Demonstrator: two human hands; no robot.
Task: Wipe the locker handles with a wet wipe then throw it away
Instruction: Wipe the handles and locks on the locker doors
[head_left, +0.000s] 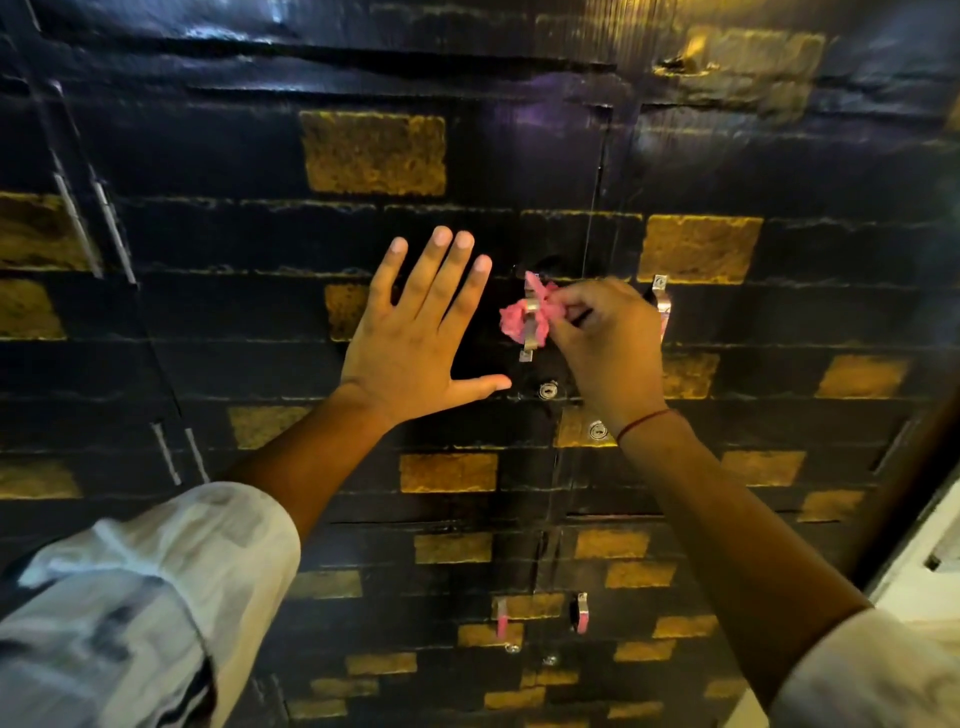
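Head view, item by item. Right hand (605, 345): fingers curled, pinching a crumpled pink wet wipe (521, 317) and pressing it against the locker handle (530, 327) of the left door. Handle: a bright metal strip, long axis running up and down; the wipe is bunching around its middle, so the lower end is showing bare below the wad. The wipe is lying just left of the right hand's fingertips, touching them. Left hand (415, 332): fingers spread wide, holding nothing, lying flat against the dark door panel (260, 249) just left of the handle, seemingly bracing it. Right hand is the nearer one to the work. Neighbouring handle (661, 301) on the right door: partly hidden behind the right hand, not being touched by the wipe. Two lower handles (540, 616) and keyholes (548, 389) are showing below. Containers: no bin is appearing in view; disposal is looking some way off.
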